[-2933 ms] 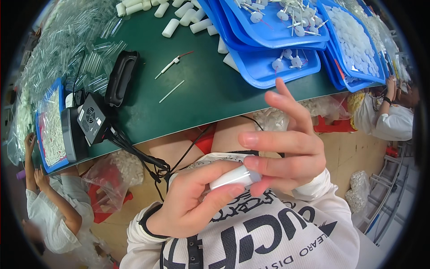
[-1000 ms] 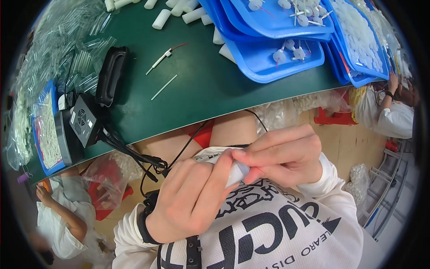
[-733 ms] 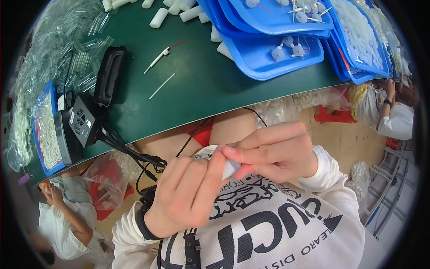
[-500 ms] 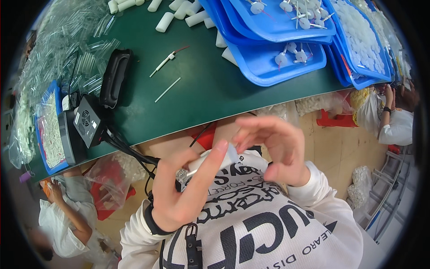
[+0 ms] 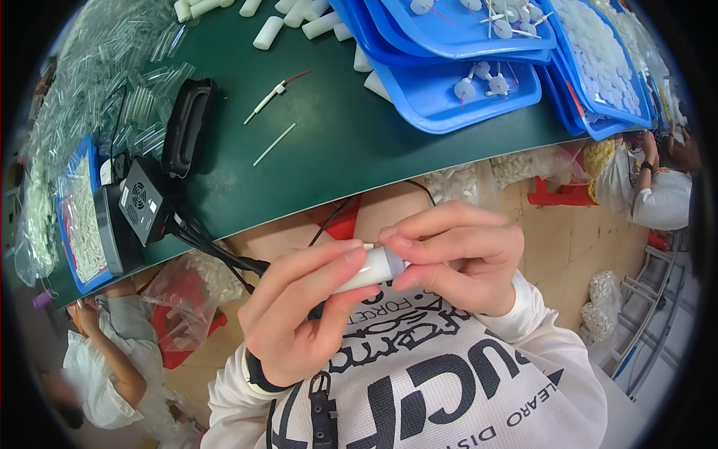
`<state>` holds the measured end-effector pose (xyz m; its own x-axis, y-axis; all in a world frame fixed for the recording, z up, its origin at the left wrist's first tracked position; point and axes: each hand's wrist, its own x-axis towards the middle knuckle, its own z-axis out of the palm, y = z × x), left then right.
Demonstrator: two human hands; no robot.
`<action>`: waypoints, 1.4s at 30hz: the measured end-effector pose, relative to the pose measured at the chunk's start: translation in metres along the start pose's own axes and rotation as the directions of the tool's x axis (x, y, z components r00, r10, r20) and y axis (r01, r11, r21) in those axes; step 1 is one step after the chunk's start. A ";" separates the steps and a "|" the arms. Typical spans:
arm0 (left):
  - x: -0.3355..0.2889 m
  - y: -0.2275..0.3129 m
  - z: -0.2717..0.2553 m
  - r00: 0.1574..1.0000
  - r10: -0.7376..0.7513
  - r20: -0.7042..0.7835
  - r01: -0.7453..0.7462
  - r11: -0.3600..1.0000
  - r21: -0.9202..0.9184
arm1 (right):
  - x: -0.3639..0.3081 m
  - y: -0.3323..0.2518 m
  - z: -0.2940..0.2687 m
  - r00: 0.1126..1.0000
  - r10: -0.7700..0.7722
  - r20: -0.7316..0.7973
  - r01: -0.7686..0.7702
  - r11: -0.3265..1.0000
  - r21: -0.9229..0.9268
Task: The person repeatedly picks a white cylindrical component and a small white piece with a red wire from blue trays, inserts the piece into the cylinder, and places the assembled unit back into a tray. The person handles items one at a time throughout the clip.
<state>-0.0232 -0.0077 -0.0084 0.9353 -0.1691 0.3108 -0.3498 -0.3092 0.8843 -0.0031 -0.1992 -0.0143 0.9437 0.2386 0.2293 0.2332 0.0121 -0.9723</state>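
My left hand (image 5: 295,318) is wrapped round a white cylinder (image 5: 366,272), held above my lap in front of the table's edge. A translucent cap (image 5: 395,262) sits at the cylinder's right end. The fingers of my right hand (image 5: 471,258) are closed round that cap, thumb below and fingertips on top. Part of the cylinder is hidden by my left fingers. On the green table (image 5: 329,150) beyond, a thin white rod with a red wire (image 5: 267,101) lies near a plain thin white stick (image 5: 274,144).
Stacked blue trays (image 5: 441,120) hold white discs with rods. More white cylinders (image 5: 268,34) lie along the back. At left are clear tubes (image 5: 142,105), an open black case (image 5: 187,127) and a black device (image 5: 142,198) with cables. Co-workers sit at both sides.
My right hand has come in from the right and closed on the capped end. My left fingers have shifted, so the cylinder shows more. The view has moved slightly.
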 end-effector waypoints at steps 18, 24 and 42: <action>0.010 -0.028 0.016 0.942 0.316 -0.112 -0.289 0.934 0.210 | -0.005 0.024 0.019 0.944 0.321 -0.072 -0.245 0.831 0.499; 0.010 -0.028 0.014 0.916 0.397 -0.053 -0.385 0.910 0.153 | -0.004 0.022 0.011 0.973 0.232 -0.001 -0.191 0.804 0.563; 0.026 -0.026 0.041 0.987 -0.109 -0.121 0.015 0.801 -0.599 | -0.011 0.027 0.006 0.948 0.143 -0.283 0.025 0.857 0.515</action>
<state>0.0079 -0.0423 -0.0375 0.9675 -0.0198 0.2522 -0.2338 0.3104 0.9214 -0.0084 -0.1960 -0.0438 0.9947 -0.0472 0.0912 0.1024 0.5165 -0.8502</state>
